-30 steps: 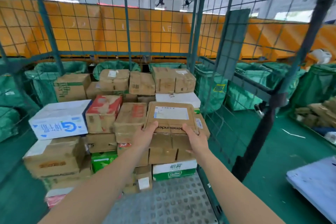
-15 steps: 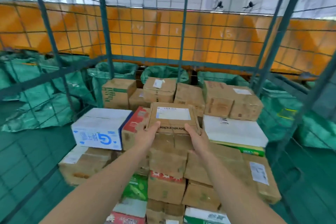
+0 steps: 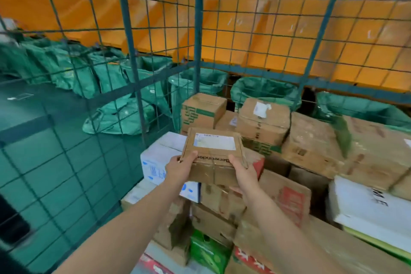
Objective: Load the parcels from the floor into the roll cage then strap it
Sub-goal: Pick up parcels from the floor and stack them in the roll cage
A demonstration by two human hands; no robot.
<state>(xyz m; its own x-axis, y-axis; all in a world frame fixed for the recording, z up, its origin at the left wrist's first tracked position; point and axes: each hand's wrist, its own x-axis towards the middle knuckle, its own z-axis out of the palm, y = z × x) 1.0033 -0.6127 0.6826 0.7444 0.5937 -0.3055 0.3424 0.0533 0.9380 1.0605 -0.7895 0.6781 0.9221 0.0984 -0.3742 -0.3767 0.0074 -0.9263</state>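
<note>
Left hand (image 3: 181,168) and right hand (image 3: 243,172) pinch the near edge of the brown parcel (image 3: 214,158), thumbs on top, above the stack (image 3: 222,198) toward the left wall of the roll cage (image 3: 131,51). Risk: that uneven footing may let it tilt and slide. Inverted print reads roughly "Bene...nder"; its label is illegible. Right-hand white carton (image 3: 367,211) shows "ME".

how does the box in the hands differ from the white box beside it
The held box is brown cardboard with a pale label on top; the white box is white with blue print. The held box is gripped at its near edge by the left hand and right hand; the white box rests in the stack. Both are cartons.
</note>
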